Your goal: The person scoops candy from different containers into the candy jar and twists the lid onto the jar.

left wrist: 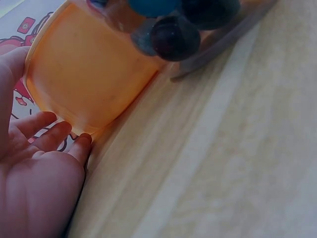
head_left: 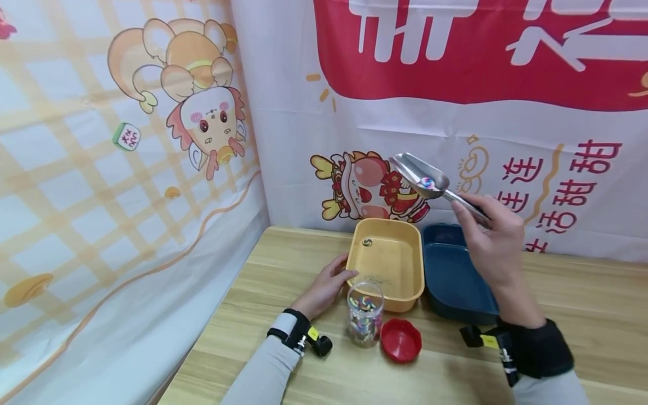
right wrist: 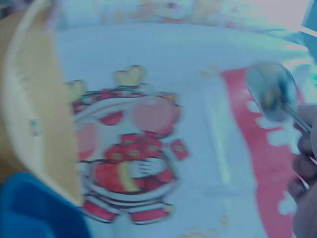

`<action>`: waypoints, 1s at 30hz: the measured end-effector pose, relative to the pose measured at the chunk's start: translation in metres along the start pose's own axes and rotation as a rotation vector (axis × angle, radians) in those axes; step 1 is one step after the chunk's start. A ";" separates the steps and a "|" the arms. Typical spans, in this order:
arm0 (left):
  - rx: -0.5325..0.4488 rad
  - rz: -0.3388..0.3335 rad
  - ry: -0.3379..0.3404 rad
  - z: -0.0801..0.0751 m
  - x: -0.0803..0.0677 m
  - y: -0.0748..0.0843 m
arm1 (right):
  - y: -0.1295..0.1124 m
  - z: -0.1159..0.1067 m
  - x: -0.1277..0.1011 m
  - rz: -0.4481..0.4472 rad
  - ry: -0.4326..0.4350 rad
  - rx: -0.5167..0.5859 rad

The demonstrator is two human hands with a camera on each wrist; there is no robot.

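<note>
My right hand (head_left: 493, 239) gripped a shiny metal scoop (head_left: 422, 177) above the yellow plastic tray (head_left: 388, 264), left hand (head_left: 326, 284) lay open against it, clear jar (head_left: 365, 320) beside.

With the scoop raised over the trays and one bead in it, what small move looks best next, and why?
Probably lower and tip the metal scoop toward the open jar. The right hand holds it high above the yellow tray with one colourful bead in its bowl. The jar already holds similar beads, its red lid lies beside it, and the left hand touches the tray's edge.
</note>
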State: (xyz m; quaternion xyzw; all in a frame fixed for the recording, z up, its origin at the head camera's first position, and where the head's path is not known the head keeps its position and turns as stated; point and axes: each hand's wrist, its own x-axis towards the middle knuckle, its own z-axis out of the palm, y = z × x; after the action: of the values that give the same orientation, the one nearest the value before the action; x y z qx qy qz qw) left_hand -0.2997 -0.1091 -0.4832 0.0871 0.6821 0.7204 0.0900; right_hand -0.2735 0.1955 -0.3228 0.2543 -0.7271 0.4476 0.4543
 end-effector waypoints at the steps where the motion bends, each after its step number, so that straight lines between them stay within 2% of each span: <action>1: 0.001 0.003 -0.003 0.000 0.000 0.001 | -0.002 -0.007 0.002 -0.002 -0.019 0.025; 8: 0.014 0.031 -0.036 0.000 0.003 0.004 | -0.010 -0.053 0.007 0.010 -0.246 0.098; 13: 0.025 0.032 -0.032 -0.001 0.004 0.005 | -0.012 -0.071 0.009 0.094 -0.453 0.105; 16: 0.023 0.020 -0.026 -0.001 0.004 0.005 | -0.010 -0.076 0.008 0.125 -0.606 0.077; 22: 0.004 0.007 -0.016 -0.001 0.003 0.003 | -0.012 -0.074 0.008 0.085 -0.844 0.066; 26: -0.003 -0.006 -0.010 -0.001 0.002 0.002 | -0.014 -0.071 0.008 0.070 -0.937 0.058; 30: -0.008 -0.012 -0.005 -0.002 0.001 0.001 | -0.016 -0.069 0.009 0.068 -0.971 0.055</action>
State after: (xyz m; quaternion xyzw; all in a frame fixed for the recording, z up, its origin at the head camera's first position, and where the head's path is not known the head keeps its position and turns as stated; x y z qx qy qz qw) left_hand -0.3009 -0.1105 -0.4822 0.0843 0.6796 0.7223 0.0964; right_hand -0.2357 0.2490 -0.2958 0.4219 -0.8507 0.3110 0.0409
